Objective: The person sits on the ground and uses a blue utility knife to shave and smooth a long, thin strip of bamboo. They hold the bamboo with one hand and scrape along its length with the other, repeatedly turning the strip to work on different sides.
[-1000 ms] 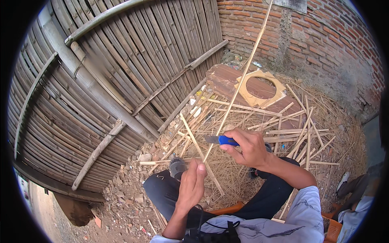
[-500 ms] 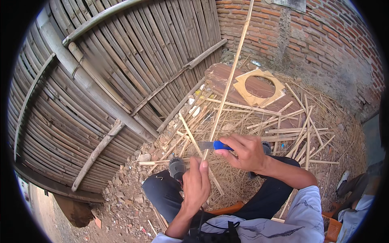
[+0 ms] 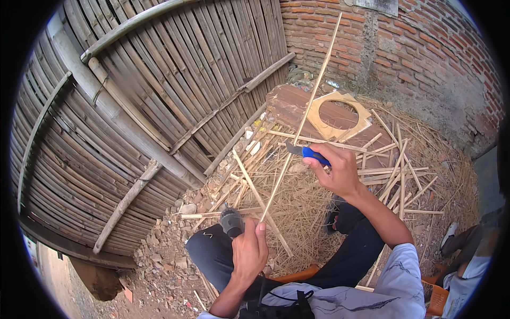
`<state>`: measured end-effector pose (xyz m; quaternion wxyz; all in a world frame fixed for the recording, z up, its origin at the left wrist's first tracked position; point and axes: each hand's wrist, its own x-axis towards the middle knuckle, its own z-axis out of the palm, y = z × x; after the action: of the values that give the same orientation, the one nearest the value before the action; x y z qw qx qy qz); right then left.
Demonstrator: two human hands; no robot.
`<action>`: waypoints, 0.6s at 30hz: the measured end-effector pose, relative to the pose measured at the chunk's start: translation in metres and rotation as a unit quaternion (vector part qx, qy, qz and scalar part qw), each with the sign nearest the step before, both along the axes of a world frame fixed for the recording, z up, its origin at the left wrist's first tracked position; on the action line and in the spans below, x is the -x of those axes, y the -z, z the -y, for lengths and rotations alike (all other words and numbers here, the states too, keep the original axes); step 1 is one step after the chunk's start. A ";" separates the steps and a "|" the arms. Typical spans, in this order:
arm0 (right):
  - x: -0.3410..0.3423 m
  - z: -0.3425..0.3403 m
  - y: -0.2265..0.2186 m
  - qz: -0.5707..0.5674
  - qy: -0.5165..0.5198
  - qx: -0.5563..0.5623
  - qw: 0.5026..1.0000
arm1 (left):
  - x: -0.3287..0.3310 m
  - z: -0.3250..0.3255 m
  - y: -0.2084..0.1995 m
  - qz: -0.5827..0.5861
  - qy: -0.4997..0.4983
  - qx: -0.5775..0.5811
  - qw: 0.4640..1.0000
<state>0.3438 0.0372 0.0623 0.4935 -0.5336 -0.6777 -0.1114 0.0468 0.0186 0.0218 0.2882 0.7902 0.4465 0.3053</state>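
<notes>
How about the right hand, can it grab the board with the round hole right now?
Probably not: the right hand holds a blue-handled knife, and the board seems to lie farther off.

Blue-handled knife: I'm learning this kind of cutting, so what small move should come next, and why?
Probably rest the blade squarely against the long strip: the right hand grips the knife with its blade crossing the strip in view, though contact can't be made out, and the left hand pinches the strip's lower end, well clear of the blade.

No text legible; grey plate on brick wall unreadable.
</notes>
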 end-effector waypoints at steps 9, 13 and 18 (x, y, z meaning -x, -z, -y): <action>-0.001 -0.009 0.012 0.021 -0.007 0.023 0.999 | 0.016 -0.004 0.007 -0.052 -0.014 -0.016 0.998; -0.001 -0.013 0.013 0.005 0.016 0.010 1.000 | 0.019 -0.004 0.007 -0.073 -0.018 -0.012 0.997; -0.044 -0.028 -0.001 -0.035 0.121 0.049 0.991 | 0.037 0.006 0.022 -0.101 -0.012 -0.006 0.995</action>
<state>0.3880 0.0647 0.0632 0.4732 -0.6388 -0.5949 -0.1186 0.0093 0.0121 -0.0003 0.2333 0.8131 0.4809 0.2306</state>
